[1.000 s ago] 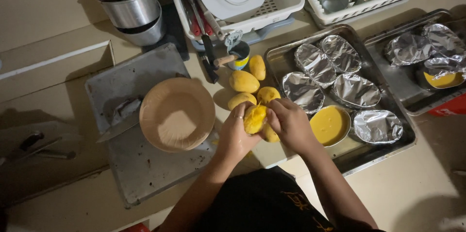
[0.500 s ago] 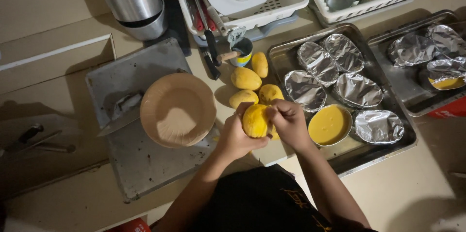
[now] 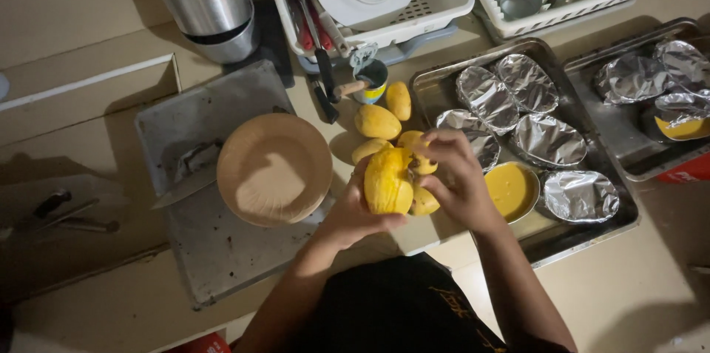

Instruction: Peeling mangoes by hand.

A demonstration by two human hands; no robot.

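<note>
Raised slightly, both hands grip the mango (image 3: 387,181) beside the bowl (image 3: 274,168).

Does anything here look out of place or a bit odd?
Mostly tidy. One oddity: in the metal tray of foil-covered dishes, one bowl of yellow puree sits uncovered. A knife also lies half under the empty round plate. The left hand holds a yellow fruit; the right hand picks at it.

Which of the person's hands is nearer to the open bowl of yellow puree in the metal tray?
Right. The right hand is just beside the open bowl of yellow puree; the left hand is farther away, across the yellow mango.
</note>
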